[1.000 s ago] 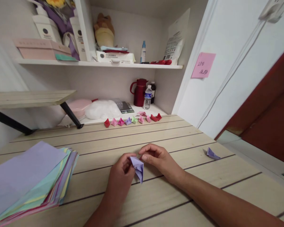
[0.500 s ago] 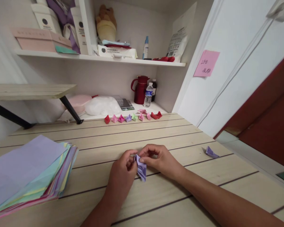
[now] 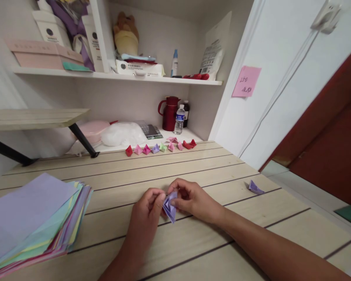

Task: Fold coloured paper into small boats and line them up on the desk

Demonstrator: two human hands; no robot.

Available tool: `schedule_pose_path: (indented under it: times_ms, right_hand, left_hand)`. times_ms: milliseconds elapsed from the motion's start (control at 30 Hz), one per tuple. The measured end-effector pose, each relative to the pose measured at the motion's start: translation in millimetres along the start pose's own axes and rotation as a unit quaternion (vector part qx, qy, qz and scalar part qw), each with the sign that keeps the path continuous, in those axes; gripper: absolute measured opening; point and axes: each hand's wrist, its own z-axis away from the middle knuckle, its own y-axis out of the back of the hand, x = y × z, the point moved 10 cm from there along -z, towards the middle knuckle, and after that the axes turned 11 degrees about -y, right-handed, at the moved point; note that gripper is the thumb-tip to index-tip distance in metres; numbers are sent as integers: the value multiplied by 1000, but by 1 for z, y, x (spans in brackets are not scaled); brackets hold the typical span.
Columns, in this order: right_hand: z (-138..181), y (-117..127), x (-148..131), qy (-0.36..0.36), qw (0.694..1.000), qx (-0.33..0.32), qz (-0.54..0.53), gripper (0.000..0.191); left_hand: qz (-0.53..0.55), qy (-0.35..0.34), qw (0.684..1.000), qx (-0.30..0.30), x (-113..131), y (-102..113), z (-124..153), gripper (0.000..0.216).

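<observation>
A small folded piece of purple origami paper (image 3: 170, 210) is held between both hands just above the table. My left hand (image 3: 148, 208) pinches its left edge between thumb and fingers. From the right, my right hand (image 3: 191, 199) grips it with the thumb on its near face. Layered, pointed folds show, with a tip hanging downward; the fingers behind it are partly hidden. A purple folded paper boat (image 3: 255, 187) lies apart on the table to the right. Several small folded paper boats (image 3: 146, 149) in red, pink, purple and green line the table's back edge.
A stack of coloured paper sheets (image 3: 32, 210) lies at the left of the slatted table (image 3: 111, 171). Behind the table are a red jug (image 3: 169, 114) and a water bottle (image 3: 179, 120). A small raised stand (image 3: 35, 119) is at back left.
The purple paper has turned in my fingers, so its layered inner folds now face me. Both hands stay on it. The view has shifted slightly.
</observation>
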Motion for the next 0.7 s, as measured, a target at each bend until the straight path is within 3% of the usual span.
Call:
schedule_pose_path:
  times_ms: [233, 333, 433, 567, 700]
  right_hand:
    - [-9, 14, 15, -42, 982, 74, -167, 37]
    - [-10, 17, 19, -57, 972, 98, -207, 43]
    - [-8, 15, 20, -67, 970, 95, -216, 45]
    - [-5, 10, 19, -63, 979, 83, -174, 37]
    - [-4, 13, 13, -25, 986, 94, -134, 31]
  left_hand:
    - [-30, -90, 989, 114, 6, 21, 1, 53]
    - [-40, -119, 990, 70, 6, 9, 0, 56]
    - [-72, -97, 992, 29, 5, 3, -1, 53]
    - [-62, -45, 997, 18, 4, 5, -1, 33]
    - [-44, -28, 998, 19, 5, 6, -1, 31]
